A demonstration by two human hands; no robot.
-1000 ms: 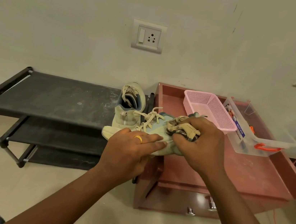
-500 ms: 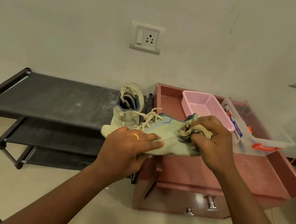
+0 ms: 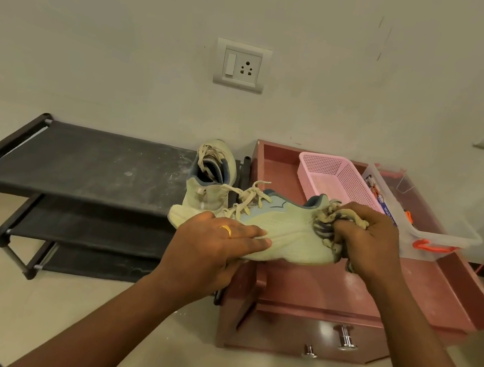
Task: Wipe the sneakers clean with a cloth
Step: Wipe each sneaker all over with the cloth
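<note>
A pale green sneaker (image 3: 289, 235) with cream laces is held sideways in the air over the gap between the rack and the cabinet. My left hand (image 3: 213, 250), wearing a gold ring, grips its front half from below and the side. My right hand (image 3: 368, 246) is closed on a bunched striped cloth (image 3: 325, 228) and presses it against the sneaker's heel end. The second sneaker (image 3: 209, 179) stands on the right end of the black shoe rack's (image 3: 83, 165) top shelf, behind the held one.
A reddish-brown cabinet (image 3: 343, 295) with a raised rim and drawer knobs stands on the right. On it rest a pink mesh basket (image 3: 337, 177) and a clear plastic box (image 3: 432, 227) with orange clips. The wall behind carries a switch socket (image 3: 242, 66).
My right hand has slid the cloth rightward along the sneaker's side, from near the laces to the heel. My left hand keeps its grip on the front.
</note>
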